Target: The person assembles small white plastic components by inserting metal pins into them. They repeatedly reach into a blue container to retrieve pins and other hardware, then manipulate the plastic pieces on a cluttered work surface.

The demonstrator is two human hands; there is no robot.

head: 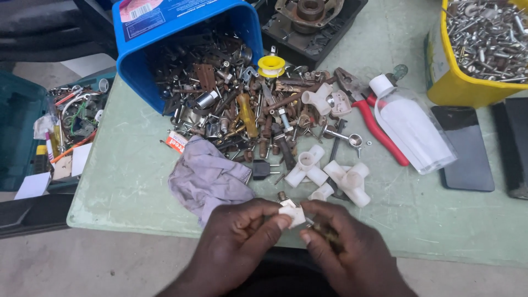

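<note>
My left hand (236, 242) and my right hand (346, 247) meet at the near edge of a pale green table (126, 181). Between the fingertips of both hands sits a small white plastic fitting (292, 214). The right hand also closes on a small dark metal part (324, 230), mostly hidden by the fingers. Just beyond the hands lie white plastic pipe tees (308, 165) and another white tee joint (352, 180). A crumpled grey rag (206, 179) lies left of them, beside my left hand.
A tipped blue bin (181, 49) spills rusty metal parts (242, 104) across the table. Red-handled pliers (374, 118), a clear plastic bottle (410, 129), a dark phone (465, 148) and a yellow tub of screws (467, 82) sit to the right. A teal toolbox (33, 126) stands at the left.
</note>
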